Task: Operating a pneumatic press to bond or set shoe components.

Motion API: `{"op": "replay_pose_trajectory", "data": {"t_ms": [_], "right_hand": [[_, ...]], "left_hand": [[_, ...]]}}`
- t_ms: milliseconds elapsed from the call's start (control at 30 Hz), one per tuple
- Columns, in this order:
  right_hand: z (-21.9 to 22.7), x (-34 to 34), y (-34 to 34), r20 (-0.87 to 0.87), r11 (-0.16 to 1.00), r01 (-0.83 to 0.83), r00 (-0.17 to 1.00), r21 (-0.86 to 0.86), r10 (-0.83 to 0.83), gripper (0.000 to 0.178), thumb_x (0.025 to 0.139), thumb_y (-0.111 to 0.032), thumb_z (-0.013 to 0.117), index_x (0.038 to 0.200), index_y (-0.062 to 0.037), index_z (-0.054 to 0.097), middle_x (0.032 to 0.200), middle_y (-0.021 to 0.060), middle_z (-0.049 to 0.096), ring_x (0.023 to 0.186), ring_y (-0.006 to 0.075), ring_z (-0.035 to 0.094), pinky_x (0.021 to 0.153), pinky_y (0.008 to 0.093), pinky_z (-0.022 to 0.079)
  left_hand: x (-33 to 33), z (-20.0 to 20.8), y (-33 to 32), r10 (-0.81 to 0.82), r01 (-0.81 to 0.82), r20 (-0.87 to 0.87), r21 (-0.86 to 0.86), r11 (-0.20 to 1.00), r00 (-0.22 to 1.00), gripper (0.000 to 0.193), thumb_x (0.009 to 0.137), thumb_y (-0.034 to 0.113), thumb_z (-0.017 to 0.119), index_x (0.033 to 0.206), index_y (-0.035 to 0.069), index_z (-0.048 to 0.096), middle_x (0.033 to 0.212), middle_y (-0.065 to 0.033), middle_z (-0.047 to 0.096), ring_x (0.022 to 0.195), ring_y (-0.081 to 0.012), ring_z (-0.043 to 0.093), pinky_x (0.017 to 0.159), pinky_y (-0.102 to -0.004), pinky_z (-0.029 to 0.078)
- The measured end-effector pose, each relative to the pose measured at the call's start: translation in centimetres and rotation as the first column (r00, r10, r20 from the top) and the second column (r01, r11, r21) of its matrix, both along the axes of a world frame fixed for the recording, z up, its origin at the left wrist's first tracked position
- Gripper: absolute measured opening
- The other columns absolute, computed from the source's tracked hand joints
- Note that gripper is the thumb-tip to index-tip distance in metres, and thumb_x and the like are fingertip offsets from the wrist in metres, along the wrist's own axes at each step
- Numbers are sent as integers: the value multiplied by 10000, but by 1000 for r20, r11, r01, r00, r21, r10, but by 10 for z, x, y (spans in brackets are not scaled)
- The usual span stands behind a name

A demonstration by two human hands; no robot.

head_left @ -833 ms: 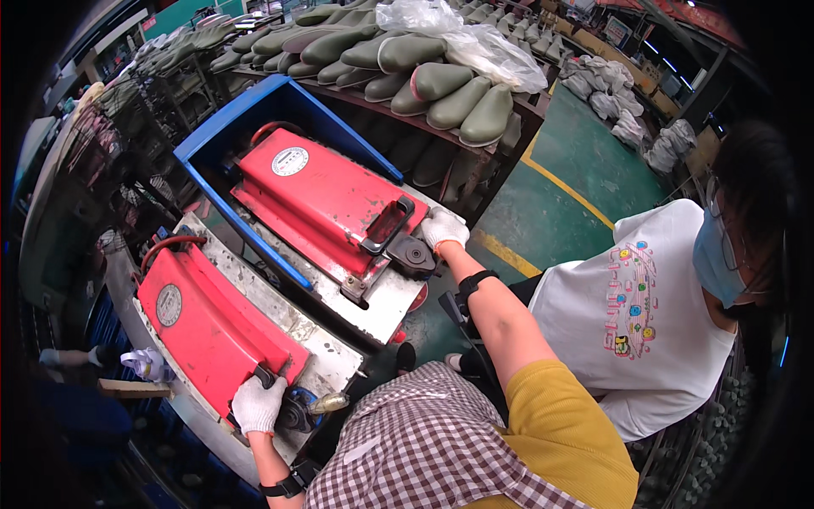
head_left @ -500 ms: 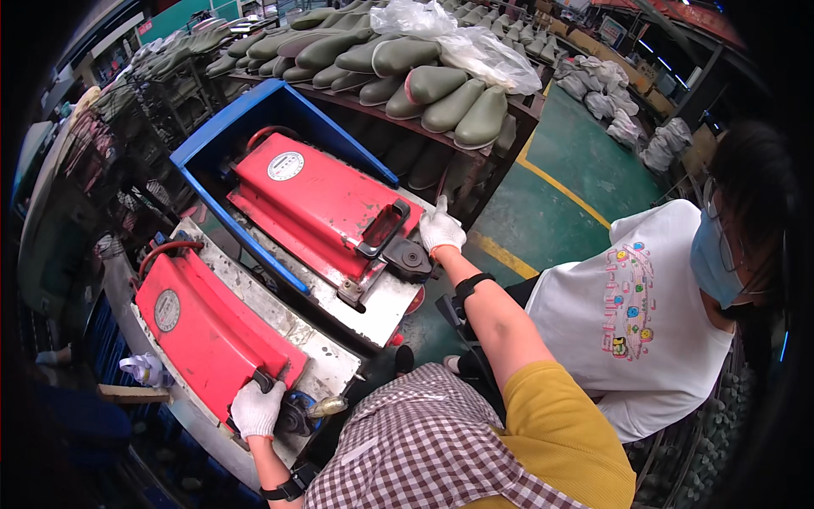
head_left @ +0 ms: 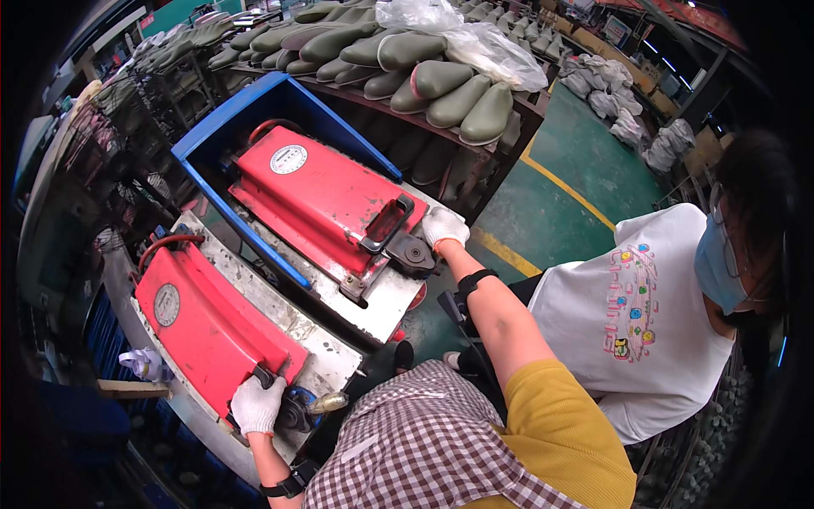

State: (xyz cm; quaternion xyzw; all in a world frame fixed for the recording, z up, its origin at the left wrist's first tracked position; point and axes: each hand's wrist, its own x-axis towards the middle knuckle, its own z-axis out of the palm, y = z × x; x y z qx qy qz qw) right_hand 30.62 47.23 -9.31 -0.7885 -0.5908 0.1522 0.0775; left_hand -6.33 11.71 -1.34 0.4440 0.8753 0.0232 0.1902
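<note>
Two machines with red metal covers stand before me. My left hand (head_left: 257,405), in a white knitted glove, is closed round the black handle (head_left: 264,377) of the nearer red cover (head_left: 212,318). My right hand (head_left: 445,226), gloved alike, is at the front right corner of the farther red cover (head_left: 322,204), beside a black round-topped fitting (head_left: 413,252). Its fingers look curled in, and what they hold, if anything, is hidden. The farther cover's black loop handle (head_left: 388,225) stands free of both hands. Both covers appear lowered on their pale, worn machine beds.
A blue guard (head_left: 225,114) surrounds the farther machine's back and sides. Behind it, a rack holds several olive-green boots (head_left: 441,78) under clear plastic. To my right stands a masked person in a white shirt (head_left: 632,314). A purple-white bottle (head_left: 144,363) is at left.
My right hand's raised finger has folded down, and the hand stays at the same corner. My left hand keeps its grip. The view has shifted slightly.
</note>
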Motion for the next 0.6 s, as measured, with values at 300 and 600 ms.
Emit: {"op": "replay_pose_trajectory", "data": {"t_ms": [300, 600], "right_hand": [[-4, 0, 0, 7, 1000, -2, 1000, 2, 2, 454, 955, -393, 480, 1198, -141, 768, 1269, 152, 734, 1197, 378, 694, 1018, 483, 544], [-1, -1, 0, 13, 1000, 8, 1000, 20, -9, 433, 946, -420, 504, 1177, -167, 771, 1238, 142, 744, 1177, 378, 701, 1005, 468, 551]], "left_hand": [[-3, -3, -2, -12, 12, 17, 9, 1000, 1000, 392, 821, 491, 710, 902, 111, 765, 897, -203, 752, 891, -406, 730, 791, -508, 573], [1, 6, 2, 0, 0, 19, 8, 1000, 1000, 406, 821, 494, 710, 887, 96, 759, 892, -207, 749, 892, -409, 727, 795, -508, 572]]}}
